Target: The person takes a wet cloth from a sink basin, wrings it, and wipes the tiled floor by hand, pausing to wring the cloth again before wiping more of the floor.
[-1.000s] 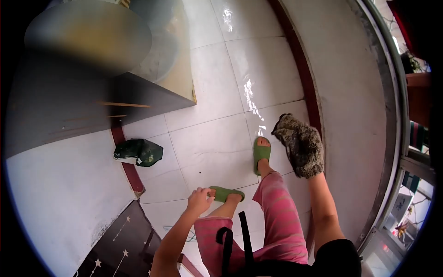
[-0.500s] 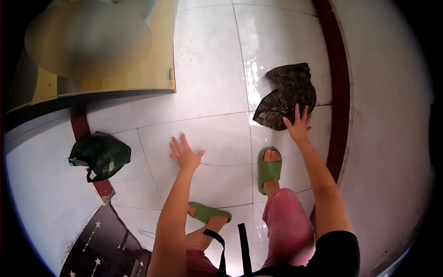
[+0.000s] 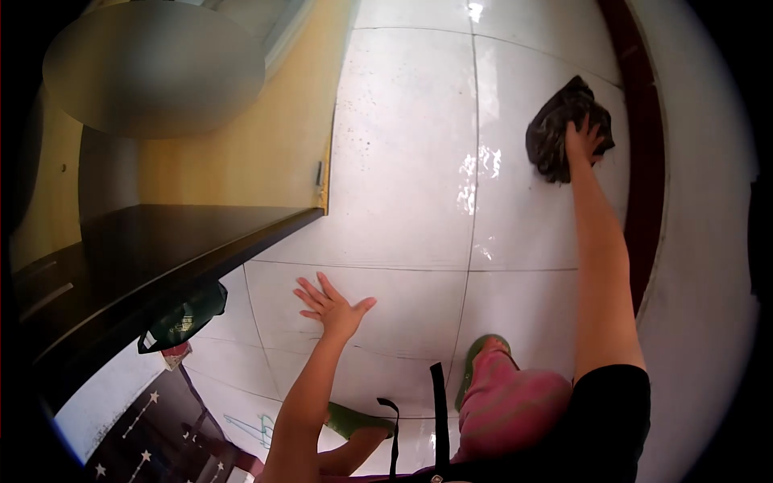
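Note:
A dark patterned cloth [image 3: 551, 133] lies bunched on the white tiled floor [image 3: 403, 145], near the dark red border at the right. My right hand [image 3: 583, 143] presses on the cloth from above, its fingers spread over the fabric and the arm stretched forward. To the left, my left hand [image 3: 332, 307] hovers over the tiles with its fingers spread and nothing in it. The floor near the cloth shines with light reflections.
A wooden cabinet with a dark top [image 3: 185, 233] fills the upper left. Below its edge lies a dark green bag [image 3: 183, 320]. Green slippers [image 3: 354, 420] are on my feet. A dark curtain with stars [image 3: 137, 427] hangs lower left; a pale wall [image 3: 700, 185] runs along the right.
The cloth went from my raised right hand down to the floor, then forward and right under that hand, bunching up. My left hand moved away from the foot and spread. The view shifted forward.

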Demonstrator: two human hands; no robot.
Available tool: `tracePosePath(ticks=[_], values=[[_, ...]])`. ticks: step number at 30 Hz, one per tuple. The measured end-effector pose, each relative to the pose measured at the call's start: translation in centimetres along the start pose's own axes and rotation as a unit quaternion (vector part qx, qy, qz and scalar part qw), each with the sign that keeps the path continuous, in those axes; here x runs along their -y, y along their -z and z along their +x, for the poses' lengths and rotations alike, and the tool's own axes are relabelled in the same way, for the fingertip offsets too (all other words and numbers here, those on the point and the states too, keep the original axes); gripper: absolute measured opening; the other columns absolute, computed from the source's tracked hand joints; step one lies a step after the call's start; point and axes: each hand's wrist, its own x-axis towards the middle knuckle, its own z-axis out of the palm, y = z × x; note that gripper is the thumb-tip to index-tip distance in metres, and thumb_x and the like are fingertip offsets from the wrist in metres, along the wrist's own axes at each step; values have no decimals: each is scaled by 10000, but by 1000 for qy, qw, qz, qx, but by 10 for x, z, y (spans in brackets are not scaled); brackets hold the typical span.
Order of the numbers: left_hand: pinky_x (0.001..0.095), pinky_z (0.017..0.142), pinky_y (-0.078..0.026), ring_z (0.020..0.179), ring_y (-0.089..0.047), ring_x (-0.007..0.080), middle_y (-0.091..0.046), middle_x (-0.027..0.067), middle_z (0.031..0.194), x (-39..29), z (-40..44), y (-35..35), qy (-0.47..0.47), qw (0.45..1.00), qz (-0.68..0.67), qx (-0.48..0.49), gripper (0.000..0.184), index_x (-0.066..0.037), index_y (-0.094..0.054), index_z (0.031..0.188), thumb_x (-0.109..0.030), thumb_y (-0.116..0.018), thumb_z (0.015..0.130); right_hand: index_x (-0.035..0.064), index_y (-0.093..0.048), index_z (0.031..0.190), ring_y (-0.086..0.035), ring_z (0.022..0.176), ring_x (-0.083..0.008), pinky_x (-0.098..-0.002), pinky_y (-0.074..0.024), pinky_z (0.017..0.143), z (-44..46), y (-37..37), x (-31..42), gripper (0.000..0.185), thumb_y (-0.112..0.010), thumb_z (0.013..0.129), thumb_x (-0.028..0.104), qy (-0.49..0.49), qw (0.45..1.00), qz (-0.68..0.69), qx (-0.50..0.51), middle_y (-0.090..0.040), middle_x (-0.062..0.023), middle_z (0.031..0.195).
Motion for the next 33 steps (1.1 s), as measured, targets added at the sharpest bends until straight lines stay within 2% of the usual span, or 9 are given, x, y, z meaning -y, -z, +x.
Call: tracePosePath(ticks=[5, 10, 12, 15, 18, 22, 24, 29, 33], values=[[751, 989, 72, 1338, 343, 483, 384, 268, 1450, 5, 0, -3, -41, 999, 6, -3, 1427, -54, 234, 1460, -641, -770, 634, 394, -294, 1471, -126, 1447, -354, -716, -124, 1064, 43, -38, 182, 618, -430, 873, 467, 236, 971, 19, -19, -172, 5, 1590], [746, 993, 75, 1331, 352, 486, 379, 283, 1445, 4, 0, 0, -38, 999, 7, 16, 1424, -47, 236, 1458, -662, -752, 638, 301, -468, 1371, -217, 1437, -250, -557, -214, 1133, -100, -41, 316, 523, -562, 859, 260, 584, 812, -7, -6, -298, 40, 1538], [744, 994, 76, 1330, 353, 488, 375, 289, 1445, 4, 1, 1, -34, 999, 7, 21, 1420, -45, 233, 1459, -666, -747, 641, 235, -530, 1295, -265, 1420, -280, -562, -233, 1127, -164, -37, 306, 522, -589, 787, 128, 658, 747, 84, 52, -376, -3, 1491], [737, 1000, 81, 1331, 353, 484, 369, 294, 1447, 4, 3, 3, -32, 999, 18, 27, 1421, -40, 222, 1463, -665, -751, 636, 171, -606, 1216, -280, 1417, -281, -548, -238, 1130, -242, -11, 240, 514, -605, 706, 110, 715, 668, 153, 139, -453, -42, 1426], [750, 990, 71, 1336, 345, 484, 362, 295, 1450, 4, 1, 2, -33, 999, 14, 33, 1422, -43, 209, 1468, -647, -767, 627, 162, -599, 1261, -216, 1433, -279, -522, -184, 1157, -312, 5, 153, 548, -674, 736, 301, 769, 584, 62, 254, -423, -45, 1437], [778, 964, 57, 1341, 327, 500, 332, 274, 1479, 18, 4, -5, -41, 998, 34, 14, 1389, -72, 170, 1489, -635, -759, 623, 171, -628, 1230, -245, 1420, -273, -534, -137, 1168, -360, 21, 55, 491, -656, 770, 338, 831, 442, 49, 333, -415, -30, 1462], [781, 964, 49, 1339, 328, 503, 331, 265, 1483, 28, 9, -18, -63, 997, 40, -23, 1393, -80, 184, 1485, -634, -758, 621, 188, -642, 1209, -306, 1383, -257, -537, -170, 1156, -344, 15, 39, 469, -658, 756, 306, 824, 456, 77, 328, -404, -31, 1478], [760, 993, 40, 1337, 328, 505, 366, 275, 1458, 19, 4, -7, -53, 998, 31, -4, 1528, -78, 257, 1457, -627, -831, 535, 179, -636, 1084, -402, 1319, -254, -622, -230, 1071, -199, 31, 93, 445, -664, 640, 169, 650, 738, 110, 146, -467, -45, 1401], [761, 992, 41, 1335, 332, 506, 369, 282, 1453, 14, 3, -3, -46, 998, 45, -7, 1526, -76, 258, 1455, -625, -831, 537, 228, -551, 1274, -358, 1359, -199, -712, -181, 1057, -41, 21, 58, 546, -630, 736, 183, 404, 909, 33, -96, -420, 8, 1448]])
